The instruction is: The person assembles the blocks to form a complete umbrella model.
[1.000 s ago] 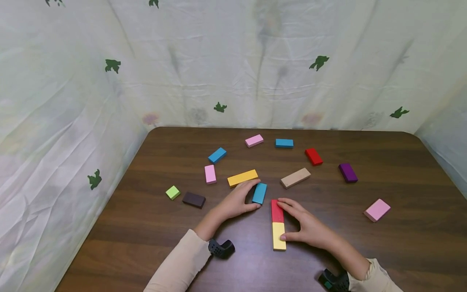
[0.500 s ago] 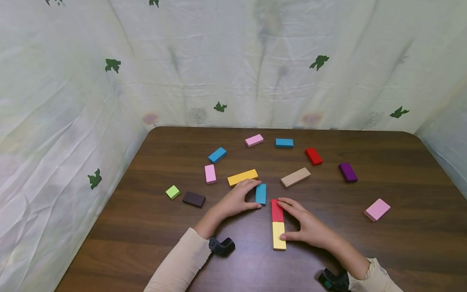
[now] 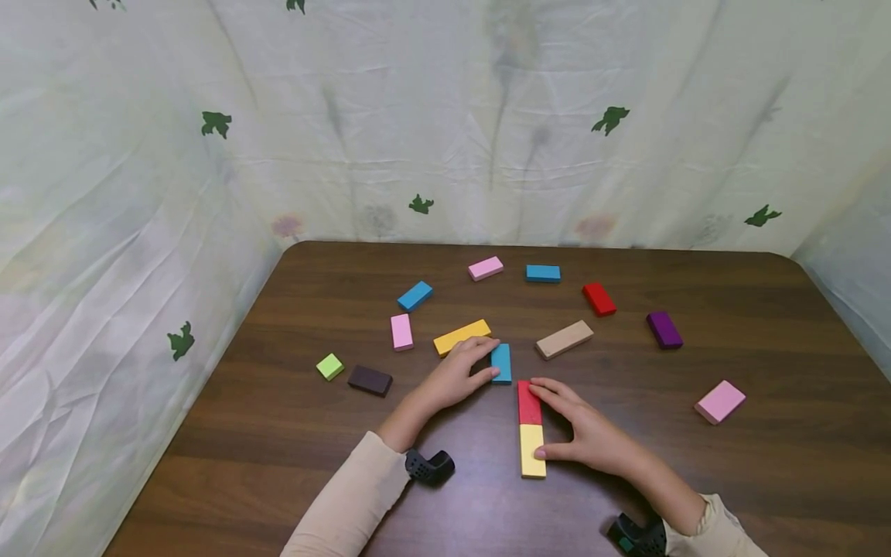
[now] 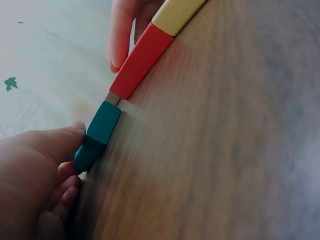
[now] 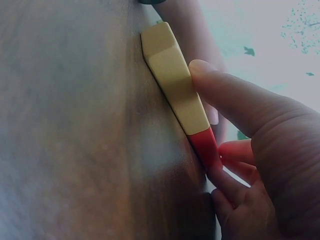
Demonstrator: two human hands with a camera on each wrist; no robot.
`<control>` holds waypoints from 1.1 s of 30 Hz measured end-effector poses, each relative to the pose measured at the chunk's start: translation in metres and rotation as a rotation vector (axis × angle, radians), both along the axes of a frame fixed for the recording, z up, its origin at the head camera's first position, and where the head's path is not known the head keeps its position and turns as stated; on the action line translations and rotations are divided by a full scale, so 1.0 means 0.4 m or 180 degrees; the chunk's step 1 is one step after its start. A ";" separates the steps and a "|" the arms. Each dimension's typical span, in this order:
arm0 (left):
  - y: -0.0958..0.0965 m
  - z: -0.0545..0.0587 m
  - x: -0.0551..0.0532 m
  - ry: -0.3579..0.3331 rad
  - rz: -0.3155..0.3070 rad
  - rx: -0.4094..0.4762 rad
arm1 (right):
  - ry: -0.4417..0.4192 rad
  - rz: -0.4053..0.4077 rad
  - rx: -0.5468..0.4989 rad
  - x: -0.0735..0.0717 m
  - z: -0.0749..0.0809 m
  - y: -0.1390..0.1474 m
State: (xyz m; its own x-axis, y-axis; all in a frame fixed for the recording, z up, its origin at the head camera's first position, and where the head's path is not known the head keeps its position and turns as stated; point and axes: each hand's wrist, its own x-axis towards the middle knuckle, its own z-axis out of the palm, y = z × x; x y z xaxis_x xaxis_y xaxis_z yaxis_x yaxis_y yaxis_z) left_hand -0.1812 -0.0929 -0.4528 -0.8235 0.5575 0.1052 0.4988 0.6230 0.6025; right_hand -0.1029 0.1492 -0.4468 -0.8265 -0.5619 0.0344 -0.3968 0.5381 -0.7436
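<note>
Right here, the blue block (image 3: 503, 365) sits on the desk (image 3: 480, 510), just beyond and left of the far end of the red block (image 3: 530, 402), a slim gap between them. Your left hand (image 3: 455, 377) has it gripped, thumb toward the near end, fingers toward the far end. Over to your right hand (image 3: 592, 433): fingers spread and relaxed, forefinger touching the far end of that red block, thumb against the side of the pale yellow block (image 3: 532, 456), which touches the red one end to end. Just past your left fingers lies the orange-yellow block (image 3: 455, 337); out left, the dark block (image 3: 370, 381) and, near it, the small green block (image 3: 330, 367). Beyond your right hand, there's the tan block (image 3: 564, 340), then the purple block (image 3: 664, 329). Pale cloth (image 3: 459, 100) with green marks hangs behind.
</note>
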 end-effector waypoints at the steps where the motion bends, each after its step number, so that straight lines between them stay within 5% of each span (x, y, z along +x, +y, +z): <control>1: 0.001 0.000 0.000 0.0032 -0.0008 0.0014 | 0.0008 0.0004 -0.0002 0.000 -0.001 0.000; 17: 0.064 -0.006 -0.001 0.0328 0.0192 -0.0151 | 0.0028 0.0031 -0.0031 -0.002 -0.004 0.001; 33: 0.082 -0.005 0.010 0.0381 0.0269 -0.0214 | 0.0004 0.0032 -0.0028 -0.001 -0.002 0.001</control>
State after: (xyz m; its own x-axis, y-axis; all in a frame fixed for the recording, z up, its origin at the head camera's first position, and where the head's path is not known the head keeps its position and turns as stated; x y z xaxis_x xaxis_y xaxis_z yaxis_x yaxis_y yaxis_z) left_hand -0.1772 -0.0600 -0.4546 -0.8516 0.4958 0.1700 0.5085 0.7029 0.4974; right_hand -0.1034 0.1497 -0.4475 -0.8206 -0.5700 0.0404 -0.4032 0.5276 -0.7477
